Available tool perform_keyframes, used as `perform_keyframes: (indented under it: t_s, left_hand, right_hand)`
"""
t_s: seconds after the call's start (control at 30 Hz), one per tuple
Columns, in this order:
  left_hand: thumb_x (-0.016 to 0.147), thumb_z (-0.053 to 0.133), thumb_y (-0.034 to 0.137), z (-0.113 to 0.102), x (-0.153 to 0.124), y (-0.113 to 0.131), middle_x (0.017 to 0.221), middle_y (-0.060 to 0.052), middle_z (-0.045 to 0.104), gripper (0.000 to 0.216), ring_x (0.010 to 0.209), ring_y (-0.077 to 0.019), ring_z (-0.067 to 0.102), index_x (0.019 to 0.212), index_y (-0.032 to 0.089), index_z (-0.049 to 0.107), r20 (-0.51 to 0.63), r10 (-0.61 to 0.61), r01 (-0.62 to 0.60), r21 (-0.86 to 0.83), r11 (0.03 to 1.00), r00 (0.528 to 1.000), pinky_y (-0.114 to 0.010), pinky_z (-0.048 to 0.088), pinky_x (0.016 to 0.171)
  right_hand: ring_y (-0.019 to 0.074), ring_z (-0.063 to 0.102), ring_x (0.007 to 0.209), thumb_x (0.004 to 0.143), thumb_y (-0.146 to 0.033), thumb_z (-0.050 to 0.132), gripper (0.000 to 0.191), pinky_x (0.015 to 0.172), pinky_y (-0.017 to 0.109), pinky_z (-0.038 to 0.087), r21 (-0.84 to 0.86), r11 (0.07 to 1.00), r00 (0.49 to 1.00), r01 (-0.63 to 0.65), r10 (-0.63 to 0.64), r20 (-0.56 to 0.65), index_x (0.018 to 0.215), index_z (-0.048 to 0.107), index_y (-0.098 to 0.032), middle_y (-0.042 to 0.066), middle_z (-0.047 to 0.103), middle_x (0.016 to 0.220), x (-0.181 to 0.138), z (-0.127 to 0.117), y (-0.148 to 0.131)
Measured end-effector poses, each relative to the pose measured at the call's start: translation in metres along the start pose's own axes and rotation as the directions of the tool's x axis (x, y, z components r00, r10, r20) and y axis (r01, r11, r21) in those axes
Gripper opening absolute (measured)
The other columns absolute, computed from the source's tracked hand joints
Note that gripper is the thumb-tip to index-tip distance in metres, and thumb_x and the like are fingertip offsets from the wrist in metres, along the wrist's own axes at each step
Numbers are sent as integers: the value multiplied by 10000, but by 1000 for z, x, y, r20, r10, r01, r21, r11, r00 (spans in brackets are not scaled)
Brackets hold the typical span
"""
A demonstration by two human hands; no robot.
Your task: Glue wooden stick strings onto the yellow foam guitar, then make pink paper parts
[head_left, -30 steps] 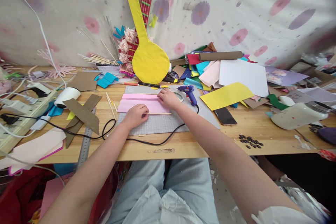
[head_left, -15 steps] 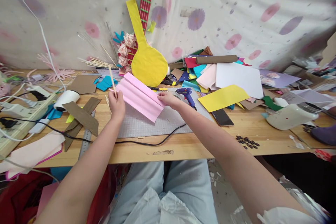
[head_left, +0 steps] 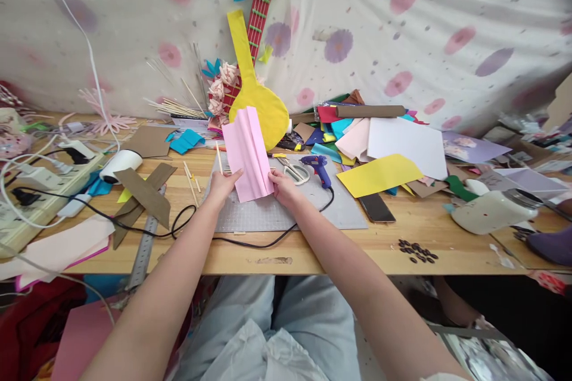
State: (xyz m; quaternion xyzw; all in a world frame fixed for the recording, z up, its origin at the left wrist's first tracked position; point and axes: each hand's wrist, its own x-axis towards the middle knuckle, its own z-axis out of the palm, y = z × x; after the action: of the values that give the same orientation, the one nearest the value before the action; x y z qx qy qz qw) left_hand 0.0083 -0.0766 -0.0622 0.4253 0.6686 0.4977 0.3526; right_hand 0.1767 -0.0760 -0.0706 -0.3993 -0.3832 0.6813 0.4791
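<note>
A pleated pink paper sheet (head_left: pixel 248 152) stands lengthwise away from me over the grey cutting mat (head_left: pixel 286 211). My left hand (head_left: pixel 222 186) pinches its near left corner and also holds a thin wooden stick (head_left: pixel 218 165). Gripping the near right corner is my right hand (head_left: pixel 282 186). Just right of that hand lie scissors (head_left: pixel 295 171) and a blue glue gun (head_left: pixel 318 165), whose black cable runs across the mat's front.
Behind the sheet stands a yellow balloon-shaped cutout (head_left: pixel 259 98). Coloured paper piles (head_left: pixel 393 137) and a phone (head_left: pixel 375 207) lie right. Cardboard strips (head_left: pixel 143 187), a metal ruler (head_left: pixel 143 253), power strips and cables sit left. Dark beads (head_left: pixel 417 250) lie near the front edge.
The pink sheet was lifted off the mat, turned from crosswise to lengthwise, and both hands shifted to its near corners. My left hand picked up the stick.
</note>
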Motion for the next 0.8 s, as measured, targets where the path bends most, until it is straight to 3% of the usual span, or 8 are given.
perform_keyframes:
  t_s: [0.07,0.17,0.23,0.33,0.4,0.5,0.8]
  left_hand:
    - [536,701,362,1,2,4,694,-43,543,380,715,-201,573,752,172,453,50,-30,33,-58,998,998,-311,449,585]
    - [501,723,310,-4,5,6,757,-39,566,434,719,-172,575,802,166,446,-32,-14,12,-67,998,999,-288,451,606]
    - [471,736,291,-10,7,4,828,-44,566,491,747,-167,575,834,167,429,-98,17,-15,17,1000,995,-286,452,633]
    - [460,738,301,-18,9,-2,862,-46,550,536,776,-180,570,856,173,400,-105,68,-43,221,974,992,-299,447,655]
    - [474,732,322,-20,10,-7,864,-45,543,552,797,-191,567,873,180,379,-93,81,-47,323,945,992,-308,443,663]
    - [521,707,345,-18,9,-13,867,-44,544,547,799,-189,572,908,190,353,-61,67,-39,379,924,996,-309,440,663]
    - [614,637,296,-14,-1,-14,871,-54,575,535,792,-198,584,1041,181,336,-8,101,-85,485,870,995,-311,427,683]
  right_hand:
    - [95,487,625,744,-232,458,94,578,201,397,-45,999,1000,7,-7,-8,814,490,-179,-15,538,725,1,2,-3]
    - [109,504,657,774,-270,411,164,587,213,398,-333,943,991,-8,-38,-130,873,508,-183,-5,558,756,4,1,-9]
    - [129,525,706,778,-281,398,201,622,231,405,-609,792,968,-49,-112,-224,887,534,-180,9,582,793,5,-3,-12]
    - [170,552,813,775,-279,404,225,701,267,407,-870,480,949,-112,-208,-237,902,564,-184,33,615,890,7,-8,-15]
    - [193,560,860,786,-280,388,238,723,286,407,-933,335,953,-134,-216,-214,923,564,-197,44,623,936,8,-9,-16]
    - [209,564,894,802,-261,347,243,718,300,412,-966,207,962,-155,-192,-195,910,557,-204,57,624,972,9,-8,-17]
    - [226,562,923,798,-236,369,300,739,334,414,-984,60,960,-167,-216,-176,1086,442,-195,87,605,1007,0,-1,-19]
